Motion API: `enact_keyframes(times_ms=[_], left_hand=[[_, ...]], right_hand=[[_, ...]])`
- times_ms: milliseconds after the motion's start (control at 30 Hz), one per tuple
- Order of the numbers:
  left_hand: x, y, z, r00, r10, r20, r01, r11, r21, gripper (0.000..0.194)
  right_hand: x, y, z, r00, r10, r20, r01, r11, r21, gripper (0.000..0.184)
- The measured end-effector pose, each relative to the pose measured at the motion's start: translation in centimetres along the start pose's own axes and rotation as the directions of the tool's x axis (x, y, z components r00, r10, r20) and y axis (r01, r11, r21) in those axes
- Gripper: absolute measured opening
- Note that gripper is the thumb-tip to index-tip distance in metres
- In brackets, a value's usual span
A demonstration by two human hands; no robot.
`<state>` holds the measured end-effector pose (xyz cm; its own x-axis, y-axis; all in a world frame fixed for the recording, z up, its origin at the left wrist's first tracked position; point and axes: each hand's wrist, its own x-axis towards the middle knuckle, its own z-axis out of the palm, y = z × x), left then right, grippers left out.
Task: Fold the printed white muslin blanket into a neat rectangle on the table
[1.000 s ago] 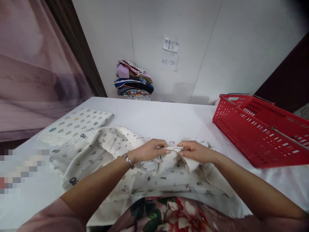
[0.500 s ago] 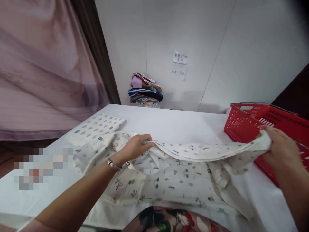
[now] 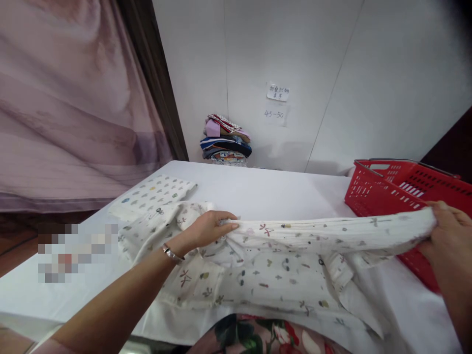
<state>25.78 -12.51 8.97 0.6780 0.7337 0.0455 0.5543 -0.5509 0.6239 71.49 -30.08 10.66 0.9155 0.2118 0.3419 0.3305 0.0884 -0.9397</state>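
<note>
A white printed garment (image 3: 273, 265) lies spread on the white table (image 3: 280, 187) in front of me. My left hand (image 3: 206, 230) is closed, pinching the garment near its middle. My right hand (image 3: 448, 241) is closed on the end of a long strip of the same garment, a sleeve or edge (image 3: 332, 235). That strip is stretched taut between my two hands, lifted above the cloth below it. A bracelet shows on my left wrist.
A red plastic basket (image 3: 401, 189) sits at the table's right, just behind my right hand. A folded printed cloth (image 3: 157, 194) lies at the left. A stack of folded clothes (image 3: 226, 142) stands against the white wall under two paper notes. A pink curtain hangs at the left.
My hands started together at the garment's middle. My right hand has pulled its end far to the right, and the strip between the hands is now taut. The left hand stayed.
</note>
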Motion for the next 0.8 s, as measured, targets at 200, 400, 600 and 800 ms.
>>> enact_keyframes(times_ms=[200,400,600,800], left_hand=[[0.4,-1.2,0.7,0.995,-0.049,0.092,0.055,0.996,-0.068,0.049],[0.2,-0.6,0.7,0.997,0.074,-0.012,-0.075,0.979,-0.191,0.033],[-0.9,-0.5,0.5,0.931,0.312,-0.187,-0.307,0.950,0.059,0.028],[-2.3,-2.6,1.3,0.819,0.465,-0.337,-0.343,0.866,0.364,0.017]], right_hand=[[0.5,0.6,0.6,0.988,0.095,-0.125,-0.069,0.979,0.194,0.005],[0.5,1.3,0.7,0.992,0.098,-0.074,-0.080,0.975,0.209,0.004],[-0.1,1.0,0.9,0.988,0.149,-0.033,-0.141,0.974,0.177,0.007],[-1.2,-0.3,-0.3,0.985,0.055,0.161,-0.083,0.982,0.169,0.019]])
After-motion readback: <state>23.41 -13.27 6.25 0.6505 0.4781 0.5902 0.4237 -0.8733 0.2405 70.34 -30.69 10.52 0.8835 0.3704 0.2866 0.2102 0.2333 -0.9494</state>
